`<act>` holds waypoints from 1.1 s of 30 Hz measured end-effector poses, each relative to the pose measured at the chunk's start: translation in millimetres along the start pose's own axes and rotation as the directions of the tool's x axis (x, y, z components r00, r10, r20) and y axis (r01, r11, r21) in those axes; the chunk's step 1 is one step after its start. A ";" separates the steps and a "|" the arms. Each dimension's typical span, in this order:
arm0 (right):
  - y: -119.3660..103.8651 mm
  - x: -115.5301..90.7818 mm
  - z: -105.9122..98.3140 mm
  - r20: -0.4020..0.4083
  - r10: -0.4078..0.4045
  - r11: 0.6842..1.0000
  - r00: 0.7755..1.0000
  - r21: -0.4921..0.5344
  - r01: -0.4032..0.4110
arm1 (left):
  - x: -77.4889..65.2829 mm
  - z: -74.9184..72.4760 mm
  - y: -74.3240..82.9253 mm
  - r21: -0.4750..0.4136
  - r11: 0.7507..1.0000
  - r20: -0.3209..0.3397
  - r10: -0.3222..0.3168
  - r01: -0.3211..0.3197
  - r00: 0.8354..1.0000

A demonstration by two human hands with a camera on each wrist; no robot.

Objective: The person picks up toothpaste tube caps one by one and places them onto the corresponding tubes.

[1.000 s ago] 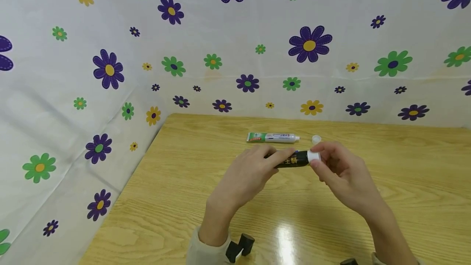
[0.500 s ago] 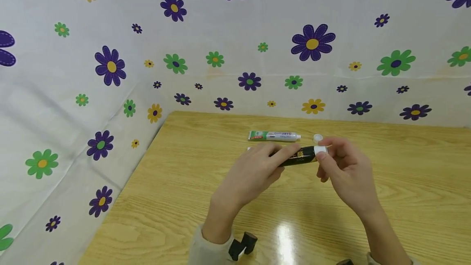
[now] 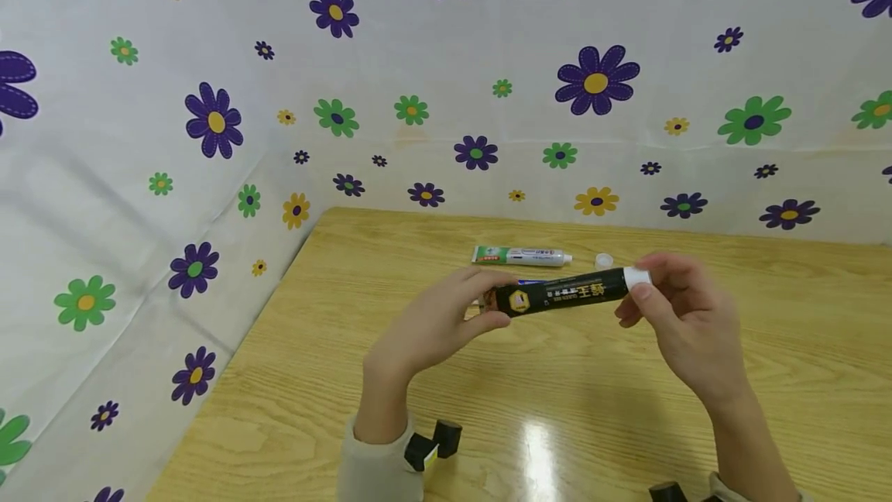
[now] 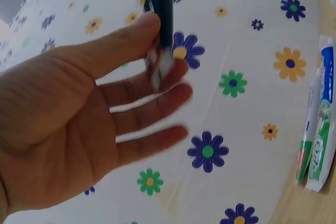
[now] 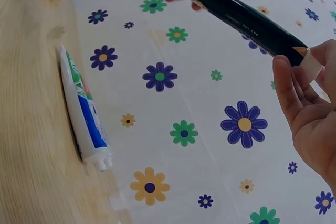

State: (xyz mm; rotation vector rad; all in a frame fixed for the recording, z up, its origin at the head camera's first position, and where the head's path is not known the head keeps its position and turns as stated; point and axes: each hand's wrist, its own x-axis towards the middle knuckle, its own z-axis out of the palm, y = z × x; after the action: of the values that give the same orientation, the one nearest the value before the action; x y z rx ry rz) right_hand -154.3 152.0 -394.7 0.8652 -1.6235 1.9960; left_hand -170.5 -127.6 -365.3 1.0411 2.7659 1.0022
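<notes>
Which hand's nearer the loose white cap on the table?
Right. The right hand is raised in front and right of the loose cap; the left hand is farther, off to its left.

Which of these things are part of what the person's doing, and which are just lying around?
In hand:
black tube
its white end cap
left hand, pinching the tube's tail end
right hand, pinching the cap

Apparently just lying on the table:
green-and-white tube
blue-banded tube
loose white cap
</notes>
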 end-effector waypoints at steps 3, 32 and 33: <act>-0.8 -0.3 -3.5 0.007 -0.011 0.999 1.000 -0.039 0.011 | -3.1 -4.4 -5.9 -0.091 0.996 0.002 0.013 -0.013 1.000; -5.8 4.8 -35.5 0.126 0.598 0.732 0.792 -0.489 -0.475 | 12.5 15.3 -23.3 -0.160 0.987 -0.019 -0.026 0.022 0.999; -5.6 4.9 -36.6 0.145 0.620 0.719 0.771 -0.500 -0.484 | 13.0 16.5 -24.6 -0.157 0.987 -0.012 -0.035 0.033 0.999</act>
State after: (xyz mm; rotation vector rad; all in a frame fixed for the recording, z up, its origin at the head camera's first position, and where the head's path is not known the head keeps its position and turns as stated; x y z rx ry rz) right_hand -161.3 188.5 -391.8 0.5525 -2.6522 1.7543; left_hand -191.2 -124.6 -390.0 0.9655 2.6538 1.2052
